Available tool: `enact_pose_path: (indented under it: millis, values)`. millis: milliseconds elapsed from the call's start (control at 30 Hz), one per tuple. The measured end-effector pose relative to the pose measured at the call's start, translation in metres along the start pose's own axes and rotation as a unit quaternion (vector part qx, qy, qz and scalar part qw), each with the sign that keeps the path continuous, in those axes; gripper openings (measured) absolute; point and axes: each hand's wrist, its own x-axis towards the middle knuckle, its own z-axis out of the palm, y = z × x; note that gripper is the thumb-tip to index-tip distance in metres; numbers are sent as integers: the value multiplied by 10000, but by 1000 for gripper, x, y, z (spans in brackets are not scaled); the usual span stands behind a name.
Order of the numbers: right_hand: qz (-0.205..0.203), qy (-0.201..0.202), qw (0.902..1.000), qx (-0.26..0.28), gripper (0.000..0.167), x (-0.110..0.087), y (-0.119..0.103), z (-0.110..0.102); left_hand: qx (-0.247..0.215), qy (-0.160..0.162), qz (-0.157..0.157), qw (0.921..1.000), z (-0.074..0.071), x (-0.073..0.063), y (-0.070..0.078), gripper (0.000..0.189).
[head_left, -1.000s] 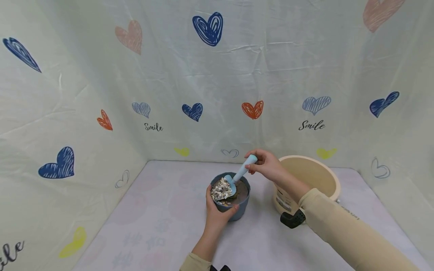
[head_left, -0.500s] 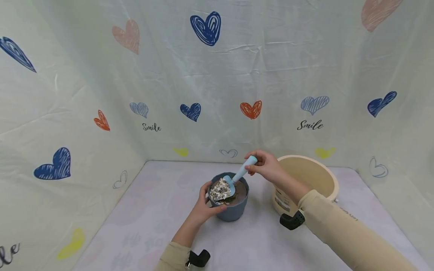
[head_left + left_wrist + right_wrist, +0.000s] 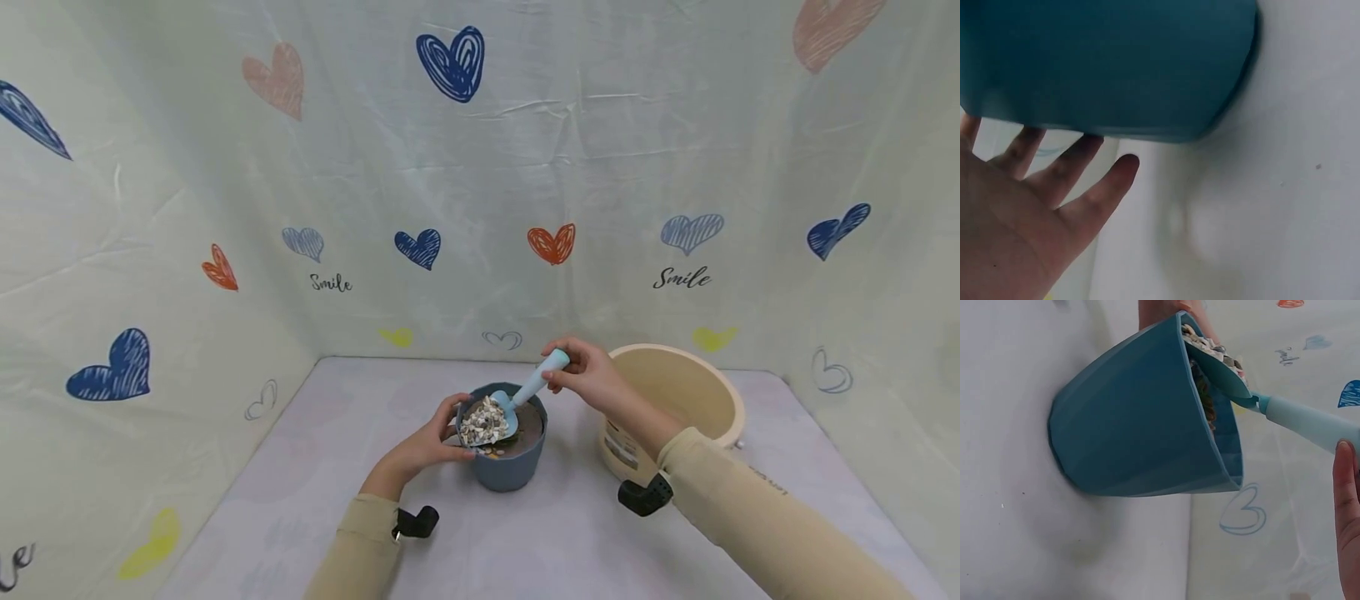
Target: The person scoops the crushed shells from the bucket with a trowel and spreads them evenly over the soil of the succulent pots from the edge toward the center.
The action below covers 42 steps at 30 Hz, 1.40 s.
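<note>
A blue-grey flowerpot stands upright on the table, dark earth-like material inside. My left hand grips its left side, thumb at the front and fingers toward the back; in the left wrist view one finger stands off the wall. My right hand pinches the pale-blue handle of a small trowel from above. The trowel's blade lies over the pot's opening, heaped with whitish, chip-like bits. In the right wrist view the blade slants over the rim. A few pale bits show below it.
A large cream bucket stands right of the pot, partly behind my right forearm. The table has a pale cloth. Hanging sheets with printed hearts close in the back and sides.
My left hand has shifted from the pot's front to its left side, the forearm swinging left. The right hand and loaded trowel stay almost in place.
</note>
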Motion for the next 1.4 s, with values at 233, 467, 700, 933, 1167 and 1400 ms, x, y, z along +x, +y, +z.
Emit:
enact_pose_path:
  millis: [233, 467, 700, 933, 1167, 1400]
  values:
    - [54, 37, 10000, 32, 29, 0, 4, 1, -43, -757, 297, 9967, -17, 15, -3, 101]
    - [-3, 82, 10000, 19, 31, -2, 6, 3, -412, -1328, 626, 9883, -23, 27, -10, 113]
    - [-191, 266, 9995, -46, 32, -4, 10, 5, -599, -1383, 641, 9865, -22, 31, -15, 112]
    - [-467, 333, 9983, -96, 35, -5, 10, 9, -729, -1341, 553, 9867, -20, 31, -16, 114]
    - [-575, 407, 9974, -166, 35, -4, 7, 6, -690, -1298, 408, 9883, -19, 32, -15, 112]
    - [-502, 442, 9974, -266, 35, -1, 0, 5, -663, -1138, 227, 9910, -15, 30, -15, 108]
